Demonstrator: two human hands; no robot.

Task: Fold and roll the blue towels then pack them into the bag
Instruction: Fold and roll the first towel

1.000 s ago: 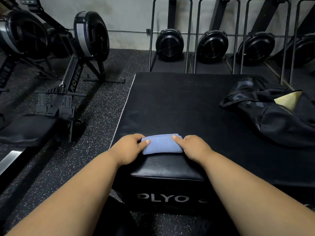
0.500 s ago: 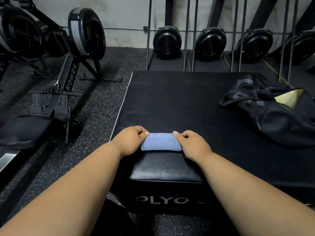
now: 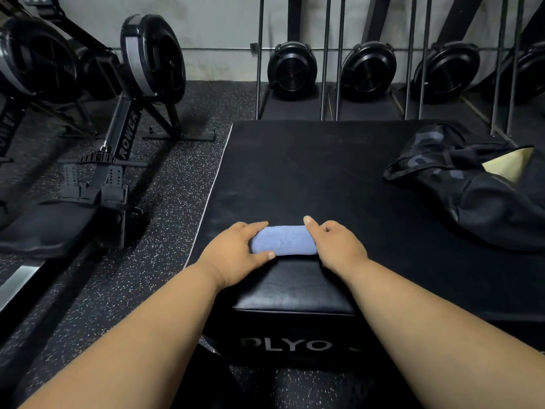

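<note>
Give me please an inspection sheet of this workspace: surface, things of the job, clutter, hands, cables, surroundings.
Surface: black padded box marked PLYO, at the near edge of a black mat.
Job's things: one blue towel, rolled, on the box's far edge; black bag on the mat to the right, open, yellow lining showing.
Clutter: nothing seen.
Hands: left hand and right hand each grip one end of the towel.
Cables: nothing seen.
Surroundings: rowing machine on the speckled floor to the left; more stand upright along the wall.
</note>
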